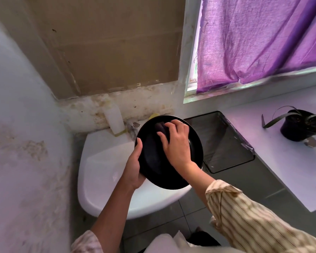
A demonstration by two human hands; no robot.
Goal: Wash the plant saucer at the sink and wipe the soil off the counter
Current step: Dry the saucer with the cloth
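Two hands on the job right now, both on the black plant saucer (pixel 153 161), which I'm holding up over the white sink (pixel 102 161), tilted so its hollow face looks up and back toward me. My left hand (pixel 135 167) has the grip on the saucer's left rim, thumb curled over the edge and the rest of the hand underneath, so that's the support side. My right hand (pixel 175 143) comes in from the right and lies across the upper part of the dish, fingers bent down onto a dark scrubbing pad (pixel 161 129) pressed against the inner face near the far rim. The pad is almost the same colour as the saucer, so its outline is hard to make out.

The saucer is round, so no true long axis; tilted as it is, it reads as an oval running from far left to near right. The unscrubbed stretch lies below and toward me from the right hand, so I reckon the next stroke pulls the pad down that face while the left holds firm.

I can't see any water running. Washing looks underway, not finished. The counter (pixel 290 170) sits off to my right with the potted plant (pixel 299 125) on it, well apart from both hands, wiping not begun.
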